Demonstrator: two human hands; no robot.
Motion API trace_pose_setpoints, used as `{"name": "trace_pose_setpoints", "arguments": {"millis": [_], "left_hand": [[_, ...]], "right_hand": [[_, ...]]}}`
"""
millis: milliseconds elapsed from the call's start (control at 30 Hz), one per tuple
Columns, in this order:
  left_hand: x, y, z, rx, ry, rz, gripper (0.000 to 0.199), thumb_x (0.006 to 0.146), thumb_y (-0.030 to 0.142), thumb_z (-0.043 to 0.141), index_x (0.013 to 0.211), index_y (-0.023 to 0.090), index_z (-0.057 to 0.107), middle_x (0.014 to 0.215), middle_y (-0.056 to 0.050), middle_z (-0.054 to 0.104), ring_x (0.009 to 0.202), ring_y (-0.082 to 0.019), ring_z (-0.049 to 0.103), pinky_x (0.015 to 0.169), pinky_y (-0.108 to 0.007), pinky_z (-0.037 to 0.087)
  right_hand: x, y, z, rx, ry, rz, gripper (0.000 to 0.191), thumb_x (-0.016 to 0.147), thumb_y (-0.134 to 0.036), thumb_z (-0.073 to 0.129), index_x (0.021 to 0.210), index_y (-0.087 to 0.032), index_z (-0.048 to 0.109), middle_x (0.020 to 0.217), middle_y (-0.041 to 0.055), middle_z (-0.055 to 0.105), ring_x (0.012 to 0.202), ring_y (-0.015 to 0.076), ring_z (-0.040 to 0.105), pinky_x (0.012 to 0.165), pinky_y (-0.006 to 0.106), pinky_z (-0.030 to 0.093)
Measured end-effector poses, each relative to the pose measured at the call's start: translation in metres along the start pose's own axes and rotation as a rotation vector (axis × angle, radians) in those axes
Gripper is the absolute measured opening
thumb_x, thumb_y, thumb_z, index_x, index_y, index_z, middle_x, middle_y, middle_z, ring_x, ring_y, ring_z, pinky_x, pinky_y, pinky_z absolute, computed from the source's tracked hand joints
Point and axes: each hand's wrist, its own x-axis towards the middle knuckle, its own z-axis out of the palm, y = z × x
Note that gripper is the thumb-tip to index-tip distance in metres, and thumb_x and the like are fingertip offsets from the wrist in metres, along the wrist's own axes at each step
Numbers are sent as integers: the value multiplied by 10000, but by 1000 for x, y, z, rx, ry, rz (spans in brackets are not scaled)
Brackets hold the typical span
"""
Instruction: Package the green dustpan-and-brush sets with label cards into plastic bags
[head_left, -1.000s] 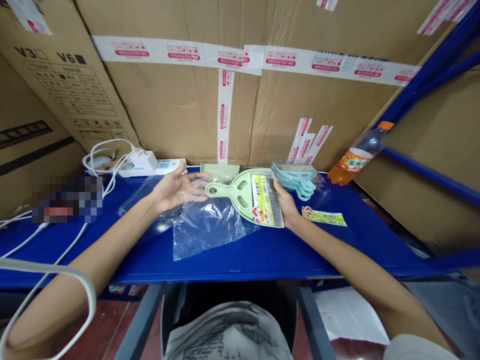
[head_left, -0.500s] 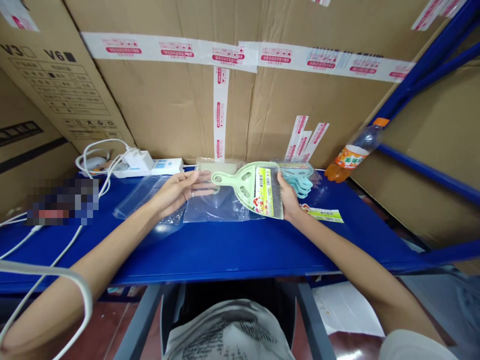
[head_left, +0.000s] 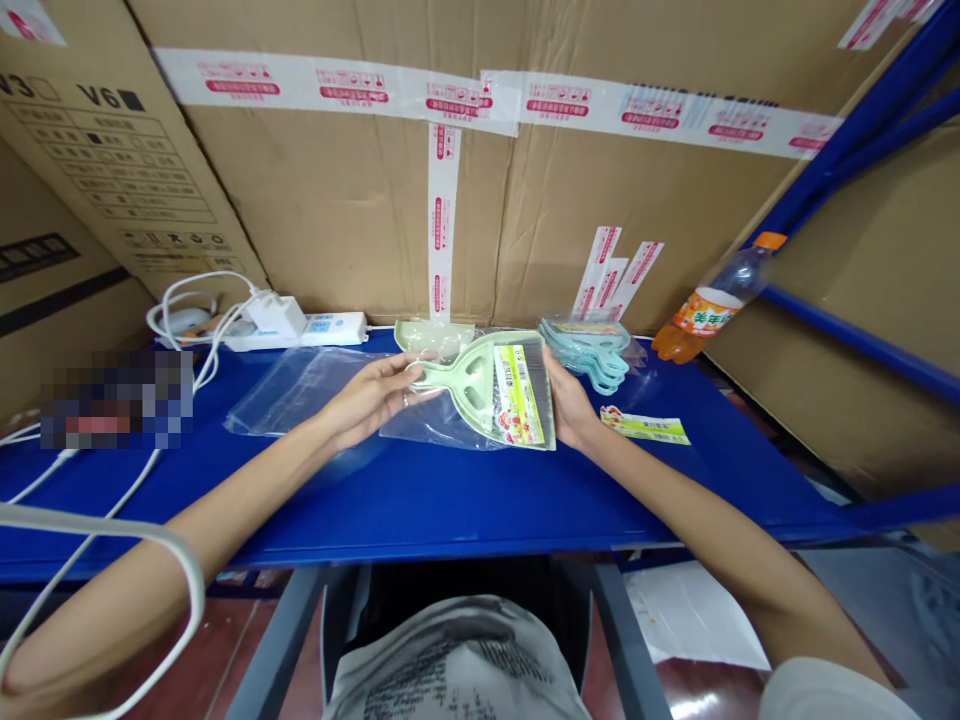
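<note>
A light green dustpan and brush set (head_left: 480, 385) is held level above the table, with a yellow-and-white printed card (head_left: 523, 395) lying over its dark bristles. The fingers of my left hand (head_left: 375, 400) are closed on its handle end. At the wide end, my right hand (head_left: 570, 400) grips the edge. Beneath the set lies a clear plastic bag (head_left: 431, 425), partly hidden. Just behind it rests a pale green dustpan (head_left: 435, 338). To the right is a stack of blue dustpan sets (head_left: 589, 345), the top one apparently in clear plastic.
On the blue table (head_left: 450, 510), more clear bags (head_left: 292, 395) lie at left near a power strip (head_left: 330, 328) with white cables. A loose printed card (head_left: 649, 428) is at right. An orange drink bottle (head_left: 709, 305) leans by the blue frame. Large cardboard boxes (head_left: 337, 210) stand behind.
My left hand has gone from spread fingers beside the handle to closed on it. The dustpan and brush set has shifted slightly left and down and tilted, with my right hand still holding it.
</note>
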Motion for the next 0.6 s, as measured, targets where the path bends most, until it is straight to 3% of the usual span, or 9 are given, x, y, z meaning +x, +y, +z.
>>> {"name": "trace_pose_setpoints", "arguments": {"millis": [100, 200, 600], "left_hand": [[0, 0, 0, 5, 29, -36, 235, 1032, 55, 642, 1171, 109, 824, 1047, -95, 807, 998, -185, 796, 1086, -442, 673], [1, 0, -1, 58, 45, -59, 178, 1027, 101, 680, 1123, 105, 829, 1072, -109, 806, 936, -194, 792, 983, -432, 719], [-3, 0, 5, 35, 35, -3, 182, 982, 109, 736, 1118, 118, 856, 881, -78, 775, 879, -185, 766, 1024, -414, 689]], "right_hand": [[-3, 1, 1, -63, -56, -78, 432, 842, -371, 881, 1239, -272, 741, 1166, 51, 856, 1206, 338, 786, 1062, 513, 640], [-5, 4, 1, -110, -45, -116, 523, 731, -252, 928, 1211, -284, 723, 1136, 30, 856, 1181, 339, 791, 1044, 521, 652], [-5, 7, 3, -136, 22, -146, 468, 736, -270, 923, 1150, -290, 705, 1134, 27, 849, 1164, 343, 794, 1003, 531, 667]]}}
